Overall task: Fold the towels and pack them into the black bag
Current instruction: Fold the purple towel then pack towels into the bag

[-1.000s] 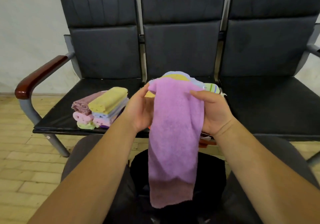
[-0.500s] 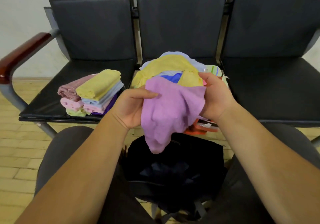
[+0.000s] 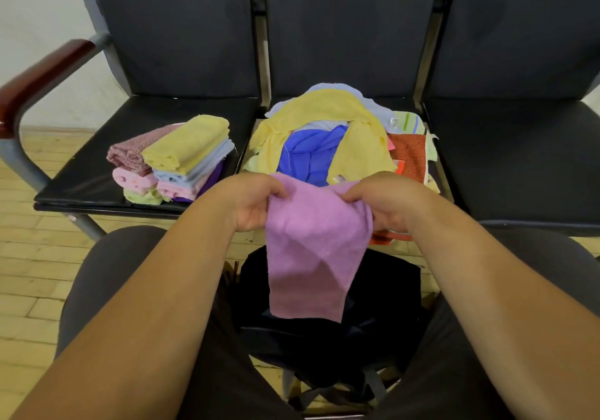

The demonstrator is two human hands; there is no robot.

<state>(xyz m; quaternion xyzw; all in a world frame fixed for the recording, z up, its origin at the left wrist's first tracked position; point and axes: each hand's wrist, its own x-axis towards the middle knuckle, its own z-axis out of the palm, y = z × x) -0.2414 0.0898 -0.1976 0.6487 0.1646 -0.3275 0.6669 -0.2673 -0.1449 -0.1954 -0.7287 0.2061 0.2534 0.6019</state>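
I pinch the lilac terry towel (image 3: 311, 257) in my left grip (image 3: 256, 203) and right grip (image 3: 389, 203); uneven pull may skew the fold.

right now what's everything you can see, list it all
purple towel: one, lilac, hanging over the bag
folded towels: several, exact count unclear; yellow, pale blue, pink, purple, green, mauve; stacked on the left seat
loose towels: a heap, count unclear; yellow, blue, orange, pale blue, striped; on the middle seat
black bag: one, black, on the floor between the knees
seats: three, black, joined in a row
armrest: one, red-brown, left end of the row
floor: pale wood
legs: two, dark grey trousers, either side of the bag
left hand: grips the towel's upper left edge
right hand: grips its upper right edge
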